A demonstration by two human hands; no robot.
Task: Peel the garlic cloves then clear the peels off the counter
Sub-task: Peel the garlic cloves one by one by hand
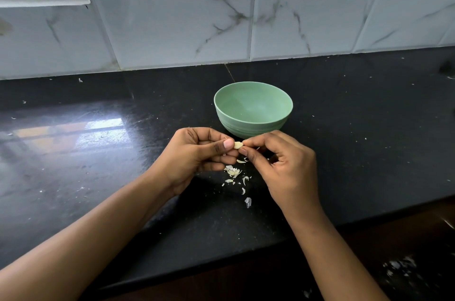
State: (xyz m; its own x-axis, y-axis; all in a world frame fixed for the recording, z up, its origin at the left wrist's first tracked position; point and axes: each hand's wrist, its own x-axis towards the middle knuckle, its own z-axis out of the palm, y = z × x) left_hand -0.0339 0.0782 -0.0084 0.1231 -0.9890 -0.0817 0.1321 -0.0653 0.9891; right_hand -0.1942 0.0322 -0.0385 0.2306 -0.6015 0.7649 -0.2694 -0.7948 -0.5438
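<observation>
Near edge of the counter [73, 177] is running diagonally, dropping away lower right; both forearms are crossing it. Peels [235, 173] are lying scattered on the dark surface just under the hands, inside that edge, with one flake [247, 202] lying nearest the edge.

I am seeing the left hand [194, 152] closed around one end of the garlic clove [238, 145], thumb and fingers pinching it. The right hand [283, 165] is meeting it, grip pinched on the clove's other end. Clove is hanging above the counter, just in front of the green bowl [253, 125].

Bowl is standing upright, interior looking bare. Open counter is stretching wide to left and right. Behind, the counter is ending at the tiled wall [172, 17].
</observation>
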